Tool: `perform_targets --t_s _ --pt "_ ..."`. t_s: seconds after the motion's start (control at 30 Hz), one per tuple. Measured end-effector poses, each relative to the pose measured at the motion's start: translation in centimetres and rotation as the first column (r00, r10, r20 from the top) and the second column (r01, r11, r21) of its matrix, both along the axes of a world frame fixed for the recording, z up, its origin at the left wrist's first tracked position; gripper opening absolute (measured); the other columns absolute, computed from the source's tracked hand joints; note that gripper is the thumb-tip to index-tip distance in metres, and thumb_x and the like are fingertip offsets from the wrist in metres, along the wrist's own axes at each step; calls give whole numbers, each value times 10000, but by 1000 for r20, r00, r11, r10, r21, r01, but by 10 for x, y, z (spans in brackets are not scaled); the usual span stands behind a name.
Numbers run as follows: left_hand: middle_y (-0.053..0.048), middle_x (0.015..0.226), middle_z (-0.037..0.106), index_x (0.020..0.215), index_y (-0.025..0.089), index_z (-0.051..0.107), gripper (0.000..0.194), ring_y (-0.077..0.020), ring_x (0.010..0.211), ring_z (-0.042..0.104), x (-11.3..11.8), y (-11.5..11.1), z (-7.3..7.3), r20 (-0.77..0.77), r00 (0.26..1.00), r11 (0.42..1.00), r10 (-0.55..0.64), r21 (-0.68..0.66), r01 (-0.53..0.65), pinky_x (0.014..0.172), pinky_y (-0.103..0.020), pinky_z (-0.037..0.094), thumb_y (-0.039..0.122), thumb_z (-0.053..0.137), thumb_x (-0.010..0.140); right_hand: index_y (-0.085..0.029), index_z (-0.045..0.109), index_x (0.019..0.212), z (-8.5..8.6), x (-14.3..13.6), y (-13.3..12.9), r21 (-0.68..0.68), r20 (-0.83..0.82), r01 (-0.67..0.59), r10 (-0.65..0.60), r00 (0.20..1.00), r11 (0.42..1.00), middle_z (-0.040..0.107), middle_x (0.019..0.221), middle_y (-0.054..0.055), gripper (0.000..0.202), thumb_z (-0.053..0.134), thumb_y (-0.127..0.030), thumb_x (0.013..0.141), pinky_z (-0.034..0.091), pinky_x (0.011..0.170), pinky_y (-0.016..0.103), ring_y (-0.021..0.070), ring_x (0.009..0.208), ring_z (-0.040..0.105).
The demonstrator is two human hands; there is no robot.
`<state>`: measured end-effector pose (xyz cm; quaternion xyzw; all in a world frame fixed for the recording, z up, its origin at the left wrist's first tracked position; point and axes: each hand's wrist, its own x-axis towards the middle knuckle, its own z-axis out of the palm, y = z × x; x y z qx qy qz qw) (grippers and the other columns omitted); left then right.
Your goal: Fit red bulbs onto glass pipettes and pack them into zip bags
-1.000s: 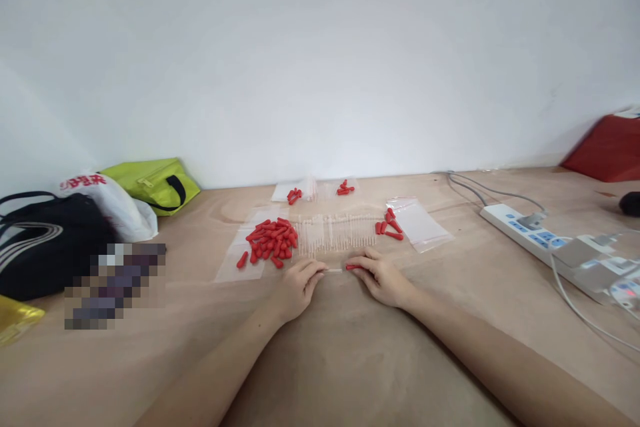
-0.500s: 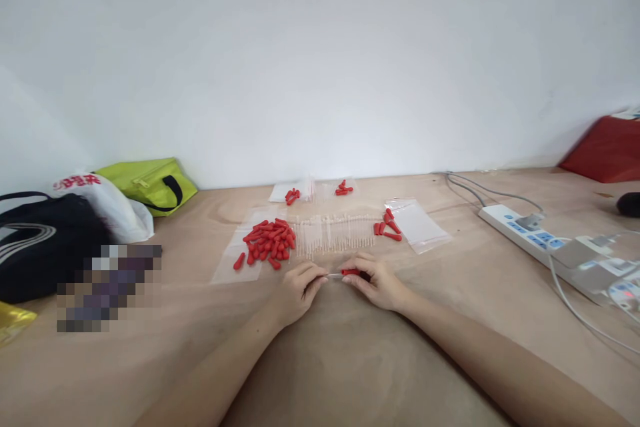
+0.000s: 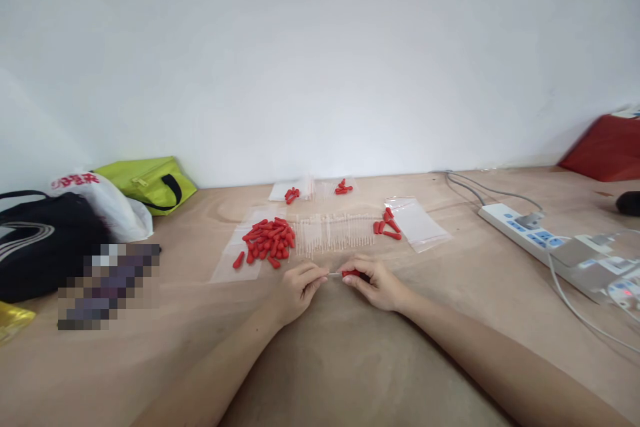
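My left hand (image 3: 299,290) is closed in a pinch on a thin clear glass dropper tube (image 3: 335,273), which lies level and points right. Facing it, my right hand (image 3: 375,285) grips a red rubber dropper bulb (image 3: 351,273), partly covered by the fingers. The tube's right end meets the bulb's mouth; whether it sits inside is too small to tell. Beyond my hands lies a row of clear tubes (image 3: 334,233) side by side. A pile of red bulbs (image 3: 270,240) rests on a clear plastic bag (image 3: 227,265) to the left.
Several red bulbs (image 3: 391,235) lie beside a flat zip bag (image 3: 420,227) at right. Two small groups of bulbs (image 3: 293,195) are near the wall. A power strip (image 3: 520,230) with cables stands right; a black bag (image 3: 55,247) and a yellow-green bag (image 3: 150,180) are left.
Both hands stay almost in place. My left fingertips reach slightly farther right along the tube, and less of the red bulb shows between my right fingers.
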<state>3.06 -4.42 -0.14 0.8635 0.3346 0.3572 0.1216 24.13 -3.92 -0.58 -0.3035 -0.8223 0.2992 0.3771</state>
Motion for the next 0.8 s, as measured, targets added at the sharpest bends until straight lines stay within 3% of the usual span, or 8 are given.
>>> perform_targets --t_s 0.23,0.63,0.8 --pt "-61 780 632 938 166 623 220 -124 680 598 4 -1 -2 18 1000 999 -23 38 22 612 -226 497 194 418 864 -192 599 886 -3 2 0 24 -11 24 -23 1000 999 623 811 42 177 440 -269 861 454 708 271 135 768 567" --pt "-72 775 633 964 141 605 228 -130 694 596 4 -2 -5 -84 996 982 -30 182 45 622 -219 494 154 397 871 -177 603 913 -5 2 -1 180 56 31 -42 998 983 604 761 50 190 464 -289 849 443 646 251 132 701 548" --pt "-60 761 625 954 153 603 243 -132 683 589 5 -4 -4 -130 992 983 -11 182 35 612 -223 491 159 372 878 -170 596 934 -7 2 0 244 111 20 -49 993 970 590 746 50 185 461 -263 847 436 648 258 140 702 533"
